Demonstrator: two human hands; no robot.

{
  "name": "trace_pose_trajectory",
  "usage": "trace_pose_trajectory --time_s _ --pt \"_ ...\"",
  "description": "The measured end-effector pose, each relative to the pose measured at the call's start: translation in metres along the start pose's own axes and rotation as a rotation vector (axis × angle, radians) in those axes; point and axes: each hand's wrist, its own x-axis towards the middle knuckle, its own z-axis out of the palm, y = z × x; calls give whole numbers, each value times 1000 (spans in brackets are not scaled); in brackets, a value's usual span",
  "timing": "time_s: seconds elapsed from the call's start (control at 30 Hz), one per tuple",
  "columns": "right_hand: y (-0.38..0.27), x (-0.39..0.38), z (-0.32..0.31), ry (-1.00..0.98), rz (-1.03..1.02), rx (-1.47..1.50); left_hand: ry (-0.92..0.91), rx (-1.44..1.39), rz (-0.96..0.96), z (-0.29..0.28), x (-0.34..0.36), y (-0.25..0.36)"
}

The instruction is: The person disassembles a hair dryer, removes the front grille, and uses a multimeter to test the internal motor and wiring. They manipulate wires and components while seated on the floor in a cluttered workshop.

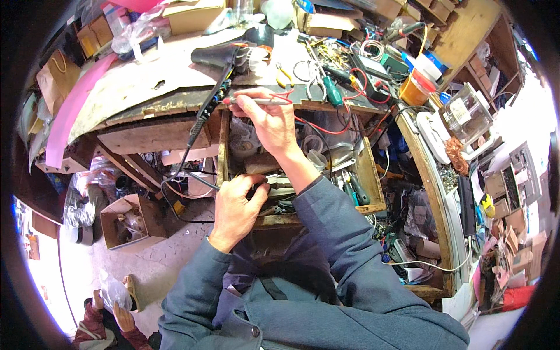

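Note:
My right hand is closed round a pale probe with a red lead, its tip reaching toward an exposed circuit board in the opened handle of a black hair dryer. The dryer lies at the bench edge, its cord hanging down. Below, my left hand is closed over the open drawer on something dark, largely hidden by the fingers. The drawer holds tools and clear plastic pieces.
The cluttered bench has green-handled pliers, wires and an orange tub. A clear-topped appliance stands right. A cardboard box sits on the floor left. Another person's hands hold a plastic bag at lower left.

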Motion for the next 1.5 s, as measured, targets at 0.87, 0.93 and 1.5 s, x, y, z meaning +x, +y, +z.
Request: trace_pose_trajectory --time_s 0.87,0.93,1.5 --pt "-7 -1 -4 54 -58 -55 15 -9 95 3 0 -3" --pt "-4 0 -5 59 -85 -37 23 -11 97 3 -1 -4" --pt "10 4 -8 36 -83 -32 9 11 67 3 -1 -2"
